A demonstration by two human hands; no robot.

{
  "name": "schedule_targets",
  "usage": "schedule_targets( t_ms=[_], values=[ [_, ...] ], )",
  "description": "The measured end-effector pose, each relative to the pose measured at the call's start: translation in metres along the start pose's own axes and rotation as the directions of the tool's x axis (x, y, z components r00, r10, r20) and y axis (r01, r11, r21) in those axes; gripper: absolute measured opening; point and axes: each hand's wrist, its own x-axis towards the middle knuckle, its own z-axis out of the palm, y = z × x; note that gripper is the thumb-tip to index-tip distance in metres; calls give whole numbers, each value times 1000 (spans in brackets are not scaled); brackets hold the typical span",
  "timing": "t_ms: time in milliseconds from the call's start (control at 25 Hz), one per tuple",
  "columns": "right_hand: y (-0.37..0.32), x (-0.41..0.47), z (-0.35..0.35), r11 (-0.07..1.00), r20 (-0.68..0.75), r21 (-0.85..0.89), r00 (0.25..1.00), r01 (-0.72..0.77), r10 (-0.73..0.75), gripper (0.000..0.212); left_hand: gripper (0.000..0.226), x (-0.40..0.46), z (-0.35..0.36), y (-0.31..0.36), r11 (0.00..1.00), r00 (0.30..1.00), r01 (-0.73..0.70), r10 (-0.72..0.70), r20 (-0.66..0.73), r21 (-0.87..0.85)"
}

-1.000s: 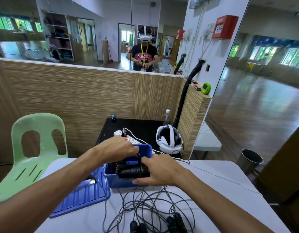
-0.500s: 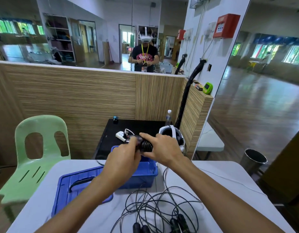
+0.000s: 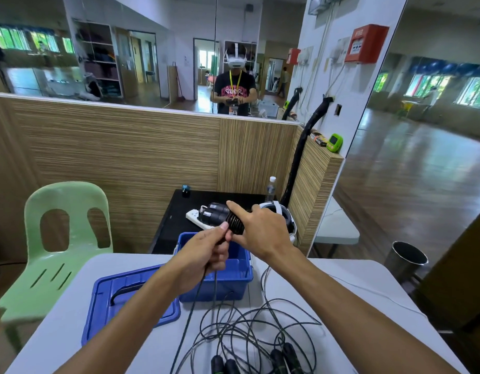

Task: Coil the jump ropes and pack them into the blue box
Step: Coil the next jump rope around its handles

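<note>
Both hands sit mid-frame above the blue box: right hand wrapped round the black jump rope handles, left hand pinching the cord below. More tangled ropes lie bottom centre on the table, lid left.

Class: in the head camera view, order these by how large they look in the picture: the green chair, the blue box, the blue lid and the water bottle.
Largest to smallest as they appear:
1. green chair
2. blue lid
3. blue box, partly hidden by the left hand; close to the lid, so this order is unsure
4. water bottle, farthest away
</note>
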Motion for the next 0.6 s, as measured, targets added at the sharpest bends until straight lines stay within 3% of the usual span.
schedule_targets(
  t_ms=[120,280,400,520,600],
  values=[
    [-4,1,-2,998,101,54,994,-39,33,66,37,3,8,-13,939,971,-113,173,-163,325],
    [9,4,-8,964,158,199,977,-176,145,56,40,-4,5,-34,858,958,-165,256,-126,486],
    [12,-3,-10,964,188,255,982,-74,26,58,43,-3,-12,-61,782,943,-186,313,-116,595],
    [10,-7,-13,926,247,374,967,-42,-56,60,29,5,-28,-66,743,951,-154,290,-106,651],
    [10,-10,-14,904,304,426,945,-24,-117,67,24,12,-35,-62,662,961,-157,272,-39,732]
  ],
)
